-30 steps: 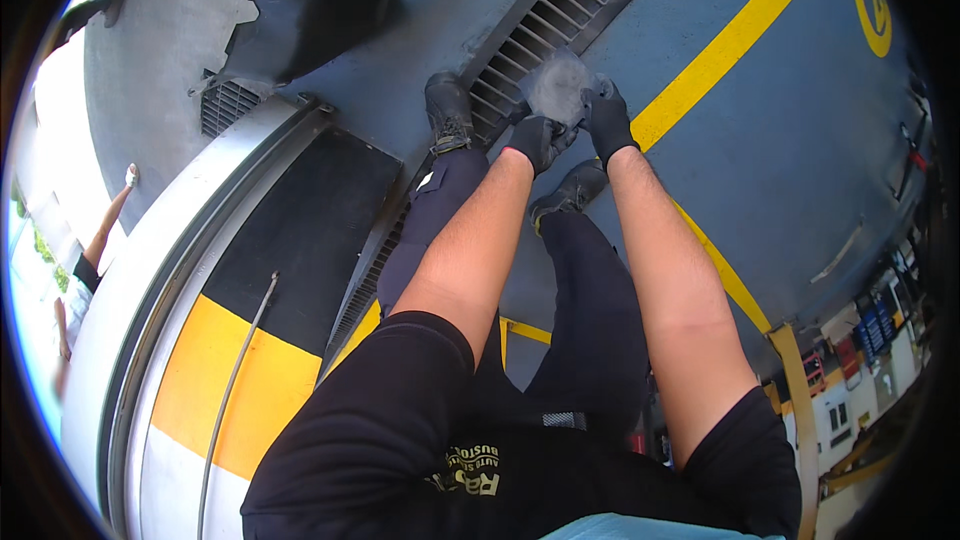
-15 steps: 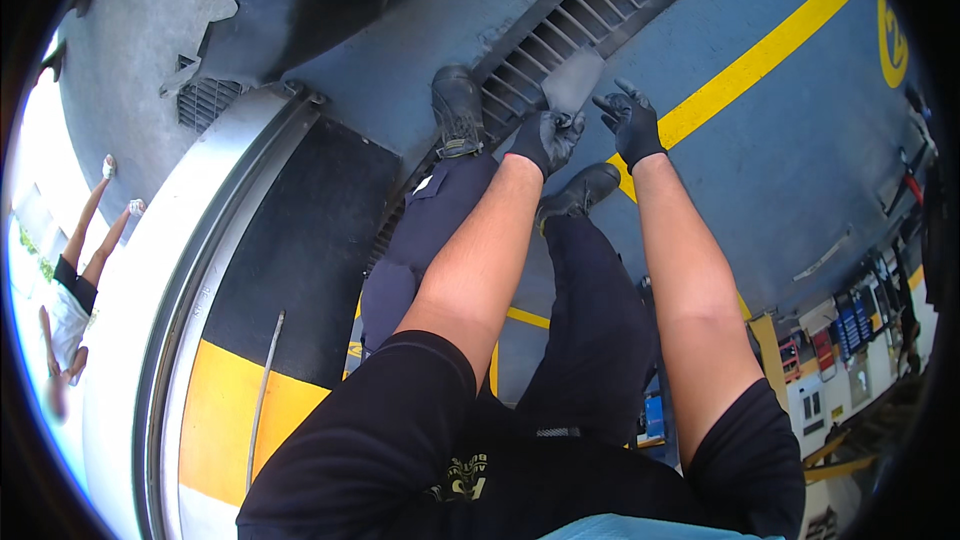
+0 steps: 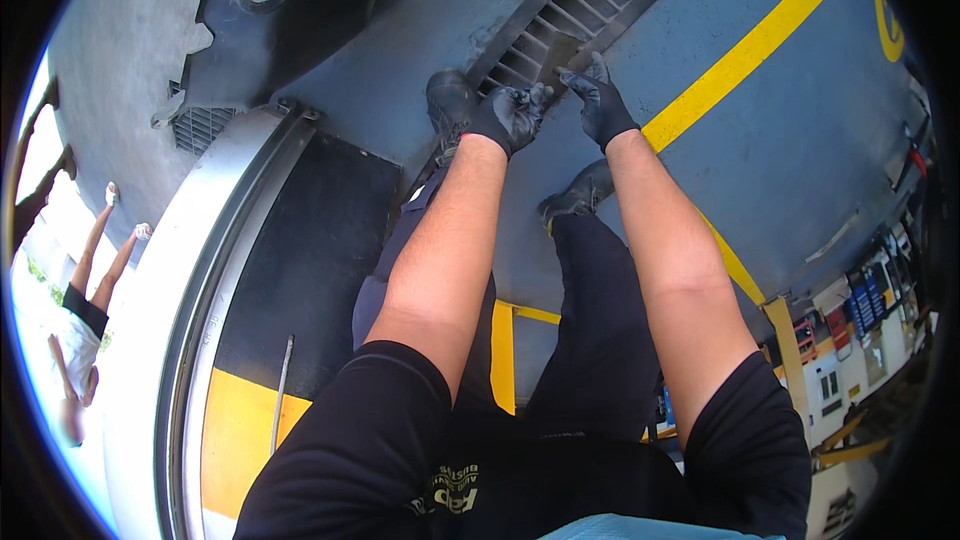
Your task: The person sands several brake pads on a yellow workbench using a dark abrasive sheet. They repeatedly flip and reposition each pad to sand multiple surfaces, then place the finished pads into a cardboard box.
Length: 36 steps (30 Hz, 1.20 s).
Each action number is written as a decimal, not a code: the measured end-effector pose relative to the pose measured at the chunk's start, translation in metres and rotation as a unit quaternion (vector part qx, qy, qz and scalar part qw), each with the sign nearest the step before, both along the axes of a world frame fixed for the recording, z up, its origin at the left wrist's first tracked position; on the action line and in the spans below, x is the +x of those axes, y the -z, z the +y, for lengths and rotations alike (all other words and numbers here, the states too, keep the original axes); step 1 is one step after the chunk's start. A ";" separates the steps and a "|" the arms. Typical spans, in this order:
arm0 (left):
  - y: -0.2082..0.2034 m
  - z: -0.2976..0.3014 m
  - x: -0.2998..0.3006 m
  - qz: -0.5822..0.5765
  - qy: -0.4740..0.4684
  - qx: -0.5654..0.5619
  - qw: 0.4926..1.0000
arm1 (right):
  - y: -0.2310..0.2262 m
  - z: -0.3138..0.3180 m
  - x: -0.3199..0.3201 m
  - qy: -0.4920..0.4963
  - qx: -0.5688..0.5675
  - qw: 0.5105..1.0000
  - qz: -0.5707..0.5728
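Note:
Both my hands wear black and grey gloves and are close together over the floor. A thin, flat, dark grey sheet sticks up beyond them, tilted in front of the floor grate; its material is not clear. My left hand has its fingers curled closed at the sheet's lower end, which they partly hide. My right hand meets the sheet's right edge with its thumb and finger, while another finger points away.
A slatted floor grate runs diagonally beyond my boots. Yellow lines cross the blue-grey floor. At left are a curved metal rail and a thin rod. Another person stands at far left; shelves line the right.
My right hand has come in from open beside the sheet to its edge. The sheet has turned from a pale face to a dark, narrower one. Both hands have shifted slightly left.

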<state>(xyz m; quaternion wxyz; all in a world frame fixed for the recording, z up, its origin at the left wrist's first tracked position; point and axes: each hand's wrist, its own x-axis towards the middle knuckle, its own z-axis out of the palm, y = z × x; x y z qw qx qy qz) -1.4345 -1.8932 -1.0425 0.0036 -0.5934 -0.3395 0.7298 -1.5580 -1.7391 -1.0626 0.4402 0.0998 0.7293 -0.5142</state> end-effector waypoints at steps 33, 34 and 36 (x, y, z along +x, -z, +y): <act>-0.217 0.112 -0.024 0.215 0.032 -0.032 0.976 | -0.187 0.133 -0.032 0.133 -0.074 0.983 -0.105; -0.223 0.109 -0.024 0.208 0.034 -0.012 0.977 | -0.203 0.123 -0.021 0.157 -0.100 0.976 -0.114; -0.242 0.101 -0.020 0.231 0.013 0.032 0.972 | -0.244 0.112 -0.018 0.149 -0.092 0.984 -0.042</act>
